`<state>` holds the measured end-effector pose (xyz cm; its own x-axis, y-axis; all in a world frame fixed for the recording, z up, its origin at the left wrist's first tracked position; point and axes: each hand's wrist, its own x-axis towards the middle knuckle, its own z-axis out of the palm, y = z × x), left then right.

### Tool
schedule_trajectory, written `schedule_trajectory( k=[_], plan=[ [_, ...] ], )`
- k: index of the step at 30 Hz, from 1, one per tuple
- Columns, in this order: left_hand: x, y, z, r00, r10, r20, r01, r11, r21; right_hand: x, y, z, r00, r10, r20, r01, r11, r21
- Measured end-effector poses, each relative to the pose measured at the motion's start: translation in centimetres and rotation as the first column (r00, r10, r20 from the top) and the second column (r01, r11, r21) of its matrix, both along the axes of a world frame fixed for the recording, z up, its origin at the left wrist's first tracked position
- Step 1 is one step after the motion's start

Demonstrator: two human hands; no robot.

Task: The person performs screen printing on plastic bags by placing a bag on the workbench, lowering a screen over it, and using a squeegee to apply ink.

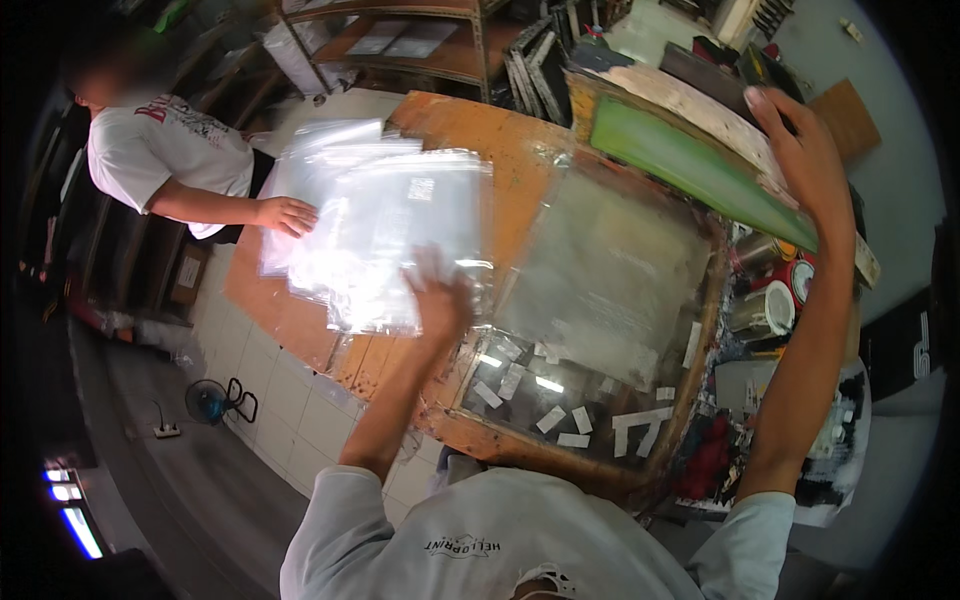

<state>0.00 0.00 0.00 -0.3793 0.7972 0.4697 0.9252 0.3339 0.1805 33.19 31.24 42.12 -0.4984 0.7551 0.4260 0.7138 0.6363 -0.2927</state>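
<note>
Clear plastic bags (pixel 400 215) lie piled on the bench (pixel 510 135), likely light, limp and slippery; best taken by a corner. The left hand (pixel 437 292) has its grip spread, though blur hides any contact; the right hand (pixel 806 150) pinches the tilted frame (pixel 690 117).

Left hand (pixel 440 303) spread and blurred — right hand (pixel 806 158) curled, both arms (pixel 392 402) reaching forward.

A pale grey short-sleeved shirt (pixel 590 515) with small dark lettering (pixel 462 548).
</note>
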Motion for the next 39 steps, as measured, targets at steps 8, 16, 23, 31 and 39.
schedule_trajectory(
  k=[8,16,23,31,39],
  plan=[
    [21.0,9.0,1.0,0.824,-0.515,0.235,0.564,0.787,-0.252,0.0,-1.2,-0.1,0.996,0.066,-0.054,-0.057,0.986,0.156],
    [26.7,12.5,2.5,0.639,-0.702,0.315,0.769,0.579,-0.270,1.4,-3.4,3.1,0.990,0.138,0.036,-0.132,0.982,-0.132],
    [27.5,9.8,2.8,0.727,-0.507,0.462,0.643,0.739,-0.202,1.6,-4.3,3.9,0.987,0.154,0.050,-0.147,0.983,-0.112],
    [27.9,4.3,2.2,0.851,-0.423,0.311,0.509,0.811,-0.291,1.5,-5.5,3.7,0.988,0.136,0.066,-0.131,0.988,-0.085],
    [28.2,3.1,2.1,0.833,-0.442,0.333,0.533,0.802,-0.269,1.3,-7.2,3.6,0.989,0.110,0.099,-0.102,0.992,-0.080]
  ],
)
